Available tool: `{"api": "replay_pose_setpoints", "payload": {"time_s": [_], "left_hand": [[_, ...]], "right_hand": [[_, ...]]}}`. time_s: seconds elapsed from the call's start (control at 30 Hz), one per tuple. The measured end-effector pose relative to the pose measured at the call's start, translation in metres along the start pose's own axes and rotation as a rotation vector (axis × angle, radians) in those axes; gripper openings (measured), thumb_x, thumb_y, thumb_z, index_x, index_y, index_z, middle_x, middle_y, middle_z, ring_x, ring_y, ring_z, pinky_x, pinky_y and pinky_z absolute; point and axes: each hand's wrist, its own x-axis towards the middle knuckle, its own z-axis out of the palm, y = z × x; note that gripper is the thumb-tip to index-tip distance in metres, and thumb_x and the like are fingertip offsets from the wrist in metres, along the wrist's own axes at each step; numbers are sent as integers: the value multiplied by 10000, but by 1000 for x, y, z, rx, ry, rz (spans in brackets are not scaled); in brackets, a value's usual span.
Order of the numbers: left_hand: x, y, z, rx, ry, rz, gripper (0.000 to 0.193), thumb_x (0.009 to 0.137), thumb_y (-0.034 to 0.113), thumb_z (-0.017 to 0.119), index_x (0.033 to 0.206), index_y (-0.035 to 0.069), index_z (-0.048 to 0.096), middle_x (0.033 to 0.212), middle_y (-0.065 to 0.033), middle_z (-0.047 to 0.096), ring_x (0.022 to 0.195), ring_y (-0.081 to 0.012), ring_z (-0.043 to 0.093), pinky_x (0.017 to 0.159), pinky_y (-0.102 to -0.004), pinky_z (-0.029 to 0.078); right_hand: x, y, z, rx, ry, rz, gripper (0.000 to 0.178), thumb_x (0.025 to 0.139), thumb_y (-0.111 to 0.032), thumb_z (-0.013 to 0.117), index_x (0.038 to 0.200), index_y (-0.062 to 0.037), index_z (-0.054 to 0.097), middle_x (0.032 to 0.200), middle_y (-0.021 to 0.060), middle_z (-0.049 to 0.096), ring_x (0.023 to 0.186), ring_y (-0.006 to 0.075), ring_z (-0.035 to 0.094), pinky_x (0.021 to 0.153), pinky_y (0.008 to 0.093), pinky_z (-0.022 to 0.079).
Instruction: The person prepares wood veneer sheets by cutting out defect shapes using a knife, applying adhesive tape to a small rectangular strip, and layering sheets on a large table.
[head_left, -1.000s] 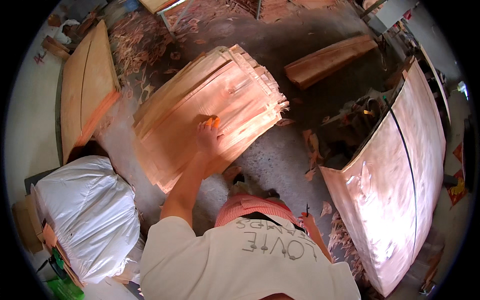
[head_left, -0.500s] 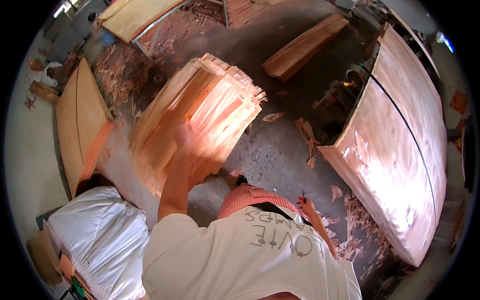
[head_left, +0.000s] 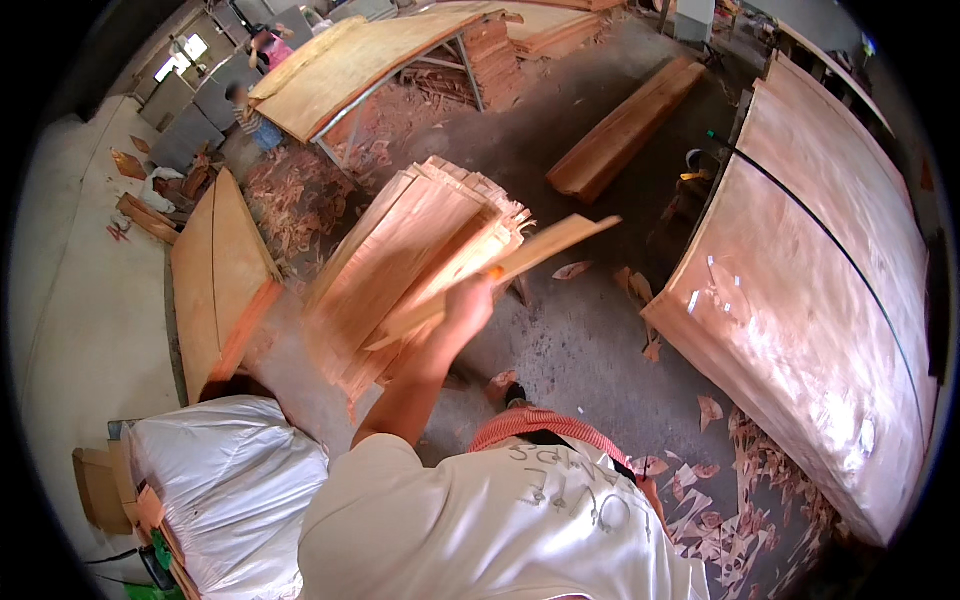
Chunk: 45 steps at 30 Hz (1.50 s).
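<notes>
Our left hand [head_left: 468,303] clamps a long, thin, pale wooden strip [head_left: 560,240]
Near mid-length, likely for balance, over stacked tan veneer sheets [head_left: 415,225]; our right hand's [head_left: 649,489] state we cannot tell.

The wood strip [head_left: 555,243] is pale tan, the shorts [head_left: 500,426] red striped, the shirt [head_left: 470,525] cream, the sheeting [head_left: 235,480] white.

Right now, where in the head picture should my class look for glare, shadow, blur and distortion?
Head view: glare whitens the lower part of the right panel; head view: the floor beyond the stack is dim; head view: the left hand and strip look slightly motion-blurred; head view: the fisheye leaves black corners.
</notes>
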Motion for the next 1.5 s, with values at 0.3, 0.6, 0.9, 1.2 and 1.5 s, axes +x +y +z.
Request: {"api": "replay_pose_setpoints", "payload": {"time_s": [0.3, 0.6, 0.9, 1.2, 1.5], "left_hand": [[-59, 158, 35, 15, -379, 430, 205, 730, 64, 480, 892, 113, 596, 719, -145, 617, 684, -311, 612, 585, -427, 469], [-78, 308, 82, -24, -668, 802, 192, 760, 172, 504, 908, 141, 623, 812, -142, 625, 756, -310, 608, 653, -423, 461], [-80, 492, 163, -201, -914, 1076, 266, 771, 121, 440, 961, 106, 626, 789, -162, 617, 762, -330, 595, 669, -404, 459], [-162, 801, 215, -199, -964, 1698, 168, 782, 113, 449, 845, 41, 588, 765, -172, 596, 721, -341, 576, 634, -420, 453], [-264, 1013, 257, -162, -1006, 1829, 225, 775, 96, 435, 925, 57, 598, 822, -168, 597, 757, -334, 572, 674, -404, 457]], "right_hand": [[-3, 60, -51, 70, -1, -59, 278, 843, -235, 434, 958, -28, 581, 760, 168, 606, 621, 265, 571, 541, 367, 452], [-24, 156, -95, 151, 112, -15, 308, 847, -292, 433, 948, -41, 582, 773, 209, 601, 652, 321, 583, 551, 407, 452], [-40, 209, -154, 335, 262, 127, 267, 853, -269, 447, 943, -56, 581, 765, 197, 607, 649, 300, 594, 526, 393, 453], [-42, 262, -284, 853, 535, 140, 264, 820, 27, 392, 1057, 11, 506, 843, 88, 603, 611, 153, 566, 516, 282, 449], [-48, 377, -374, 1226, 860, 453, 210, 796, -29, 440, 978, -17, 545, 732, 85, 598, 547, 159, 540, 468, 278, 416]]}}
